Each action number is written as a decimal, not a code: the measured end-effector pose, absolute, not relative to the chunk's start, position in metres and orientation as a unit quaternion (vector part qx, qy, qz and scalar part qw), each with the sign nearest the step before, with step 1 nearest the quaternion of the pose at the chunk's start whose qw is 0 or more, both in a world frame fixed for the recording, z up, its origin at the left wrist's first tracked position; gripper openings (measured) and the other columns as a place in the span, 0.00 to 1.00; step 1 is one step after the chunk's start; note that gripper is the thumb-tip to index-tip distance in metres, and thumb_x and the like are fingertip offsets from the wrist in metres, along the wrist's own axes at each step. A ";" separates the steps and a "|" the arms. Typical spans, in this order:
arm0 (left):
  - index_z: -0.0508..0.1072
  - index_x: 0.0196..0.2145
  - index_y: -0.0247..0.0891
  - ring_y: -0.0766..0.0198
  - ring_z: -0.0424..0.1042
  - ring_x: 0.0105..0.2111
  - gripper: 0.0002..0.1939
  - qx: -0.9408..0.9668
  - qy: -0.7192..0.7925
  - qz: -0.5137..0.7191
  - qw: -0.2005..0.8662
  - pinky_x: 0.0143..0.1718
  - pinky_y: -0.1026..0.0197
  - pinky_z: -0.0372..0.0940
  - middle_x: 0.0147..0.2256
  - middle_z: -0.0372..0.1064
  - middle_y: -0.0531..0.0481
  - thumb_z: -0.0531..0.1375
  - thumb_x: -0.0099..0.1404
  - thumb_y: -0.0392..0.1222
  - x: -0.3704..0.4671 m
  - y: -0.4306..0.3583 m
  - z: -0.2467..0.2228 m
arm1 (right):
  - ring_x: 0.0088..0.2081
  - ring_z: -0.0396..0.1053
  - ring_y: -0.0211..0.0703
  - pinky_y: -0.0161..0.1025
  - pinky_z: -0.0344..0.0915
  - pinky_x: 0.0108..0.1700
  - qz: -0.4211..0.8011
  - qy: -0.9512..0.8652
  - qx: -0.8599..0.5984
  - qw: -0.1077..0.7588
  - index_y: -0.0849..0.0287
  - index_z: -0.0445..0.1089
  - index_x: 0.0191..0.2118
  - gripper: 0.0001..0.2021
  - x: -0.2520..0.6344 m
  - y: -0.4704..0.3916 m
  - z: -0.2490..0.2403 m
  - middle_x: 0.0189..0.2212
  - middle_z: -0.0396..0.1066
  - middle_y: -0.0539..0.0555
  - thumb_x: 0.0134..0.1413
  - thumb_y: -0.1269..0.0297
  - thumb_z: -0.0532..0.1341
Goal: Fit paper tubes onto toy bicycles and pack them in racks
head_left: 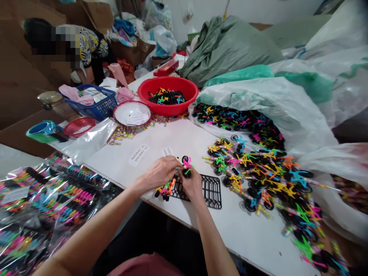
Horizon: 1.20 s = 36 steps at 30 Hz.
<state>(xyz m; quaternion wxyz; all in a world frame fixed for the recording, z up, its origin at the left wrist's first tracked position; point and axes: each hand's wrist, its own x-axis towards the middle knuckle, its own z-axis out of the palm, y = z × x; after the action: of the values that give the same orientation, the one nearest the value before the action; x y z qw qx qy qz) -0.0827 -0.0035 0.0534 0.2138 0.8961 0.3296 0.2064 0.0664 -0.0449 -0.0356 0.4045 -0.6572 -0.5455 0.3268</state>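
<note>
1. Two bare hands are working over a white surface (pixel 184 138), close to its near edge, where a pink toy bicycle (pixel 187 163) with black wheels is being held up between them.

2. The left hand (pixel 159 171) is reaching in palm down, its grip pinching the pink toy bicycle from the left side.

3. The right hand (pixel 193 186) is meeting it there, its grip clamping the same toy from below and right.

4. Beneath the hands, a black grid rack (pixel 213 191) is lying near the near edge, with a few toy bicycles (pixel 165 190) in mixed colors resting at its left end.

5. Toward the right edge, a heap of bright toy bicycles (pixel 273 186) is spreading across the surface, below a translucent sack (pixel 258 96) that is gaping open on more of them.

6. Toward the far edge, a red basin (pixel 168 110) is holding more colorful pieces, with a white dish (pixel 128 111) sitting just beside it.

7. Beyond the far left corner, a person (pixel 93 46) in a patterned top is bending forward.
</note>
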 end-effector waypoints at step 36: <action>0.69 0.37 0.35 0.62 0.67 0.37 0.10 0.940 0.281 0.186 0.060 0.40 0.60 0.62 0.31 0.68 0.47 0.48 0.67 0.36 -0.076 -0.019 0.035 | 0.40 0.67 0.46 0.37 0.60 0.36 0.040 -0.712 -0.696 0.084 0.61 0.67 0.41 0.09 0.112 -0.010 -0.003 0.37 0.70 0.59 0.57 0.66 0.53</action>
<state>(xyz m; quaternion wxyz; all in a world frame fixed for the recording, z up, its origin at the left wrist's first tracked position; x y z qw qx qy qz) -0.0757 -0.0192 0.0349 0.0600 0.9396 0.2810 0.1860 0.1122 -0.0104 -0.0034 0.0843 -0.6961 -0.7119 0.0397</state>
